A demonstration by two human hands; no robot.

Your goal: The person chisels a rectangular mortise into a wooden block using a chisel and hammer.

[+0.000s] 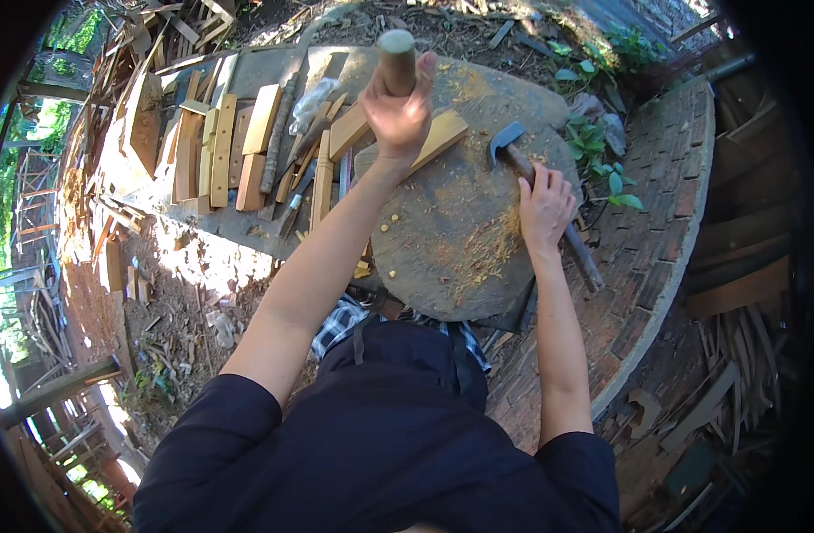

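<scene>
My left hand [398,120] is wrapped around a thick round wooden piece [396,55], its pale flat end pointing up. Its lower end is hidden, so I cannot tell whether it is a tool's handle. A pale wooden board [442,138] lies just beneath and right of that hand. My right hand [547,209] has its fingers closed over the wooden handle of a hammer [584,258]. The hammer's dark curved metal head points far and left. It lies across the right part of a round wooden block [424,266] strewn with shavings.
Several cut wood pieces [222,151], some with holes, lie left on a grey slab [478,84]. Among them are a chisel-like tool [291,213] and a clear plastic bag [313,102]. A curved brick ledge [655,240] runs along the right; green plants [593,147] grow beside it.
</scene>
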